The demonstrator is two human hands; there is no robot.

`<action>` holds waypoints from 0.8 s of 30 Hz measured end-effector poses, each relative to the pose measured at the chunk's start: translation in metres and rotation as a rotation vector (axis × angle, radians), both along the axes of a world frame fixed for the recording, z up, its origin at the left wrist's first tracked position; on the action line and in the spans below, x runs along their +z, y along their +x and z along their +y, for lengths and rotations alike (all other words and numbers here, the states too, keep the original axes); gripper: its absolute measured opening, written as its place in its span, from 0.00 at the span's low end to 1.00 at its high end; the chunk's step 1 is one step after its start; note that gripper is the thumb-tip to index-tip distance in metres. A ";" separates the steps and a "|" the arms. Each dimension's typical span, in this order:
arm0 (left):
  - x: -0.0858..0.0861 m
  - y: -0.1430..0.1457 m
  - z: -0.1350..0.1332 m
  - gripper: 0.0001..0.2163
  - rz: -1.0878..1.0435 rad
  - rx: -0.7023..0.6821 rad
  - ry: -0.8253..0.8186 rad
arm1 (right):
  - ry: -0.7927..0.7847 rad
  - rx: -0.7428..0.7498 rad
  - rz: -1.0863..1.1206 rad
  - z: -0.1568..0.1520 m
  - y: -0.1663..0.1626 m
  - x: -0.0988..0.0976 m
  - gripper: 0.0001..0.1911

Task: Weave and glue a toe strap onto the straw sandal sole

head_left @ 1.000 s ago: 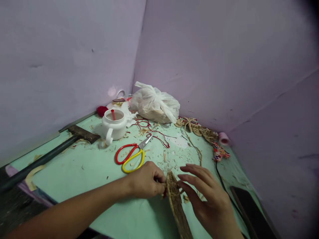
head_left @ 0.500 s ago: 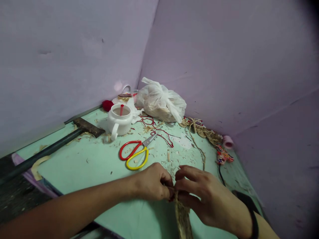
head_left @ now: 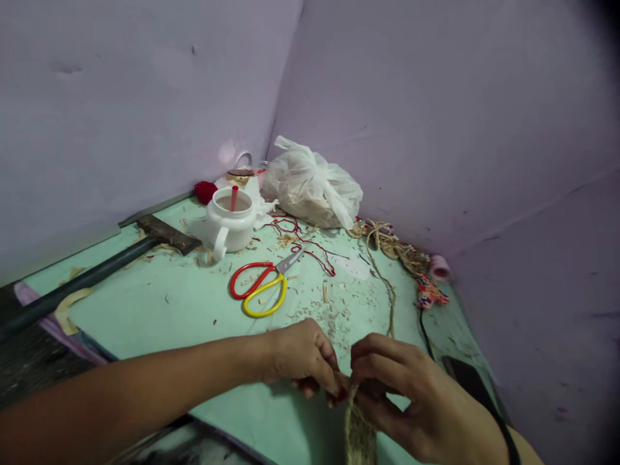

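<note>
In the head view, my left hand [head_left: 307, 358] is closed in a pinch on the end of a thin brown piece [head_left: 343, 380], with a bit of red at the fingertips. My right hand [head_left: 411, 394], wearing a dark band at the wrist, pinches jute cord against the same piece, its fingers bent. Beneath the fingers hangs a thick bundle of jute fibre [head_left: 361, 433], cut off by the lower edge. A strand of jute cord [head_left: 391, 303] runs from behind my right hand to the far right. Scissors [head_left: 261, 287] with red and yellow handles lie beyond my left hand.
A long-handled hammer-like tool [head_left: 169, 234] lies at left. Behind the scissors stand a white pot [head_left: 232, 226], red thread [head_left: 317, 248] and a knotted plastic bag [head_left: 314, 187]. Coiled jute [head_left: 394, 248], a pink roll [head_left: 440, 267] and a dark phone-like object [head_left: 467, 381] are at right.
Both hands have shifted slightly right and down, and the brown piece between them shows more. The background sits a little higher in view.
</note>
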State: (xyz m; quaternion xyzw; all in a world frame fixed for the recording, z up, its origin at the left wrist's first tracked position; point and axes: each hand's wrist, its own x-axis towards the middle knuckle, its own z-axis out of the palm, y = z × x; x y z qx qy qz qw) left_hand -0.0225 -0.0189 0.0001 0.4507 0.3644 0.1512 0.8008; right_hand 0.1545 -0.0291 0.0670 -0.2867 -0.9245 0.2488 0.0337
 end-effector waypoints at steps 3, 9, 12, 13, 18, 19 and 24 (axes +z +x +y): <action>-0.001 0.001 0.000 0.03 0.007 -0.012 -0.007 | 0.001 0.001 0.004 0.000 0.002 -0.003 0.08; 0.001 0.000 -0.001 0.02 0.004 -0.030 0.209 | 0.019 0.014 0.011 0.000 0.000 -0.006 0.07; 0.002 -0.002 0.000 0.02 0.074 -0.062 0.443 | 0.016 0.032 0.005 0.001 -0.002 -0.006 0.07; 0.002 -0.002 0.000 0.03 0.111 -0.072 0.530 | 0.017 0.039 0.009 0.002 -0.003 -0.007 0.07; 0.004 -0.002 -0.004 0.04 0.327 -0.076 0.921 | 0.043 0.042 0.022 0.004 -0.005 -0.009 0.07; 0.004 -0.001 -0.005 0.03 0.356 -0.067 1.006 | 0.049 0.041 0.025 0.004 -0.005 -0.010 0.07; 0.000 -0.004 -0.010 0.02 0.403 0.002 1.479 | 0.057 0.027 0.025 0.005 -0.003 -0.011 0.07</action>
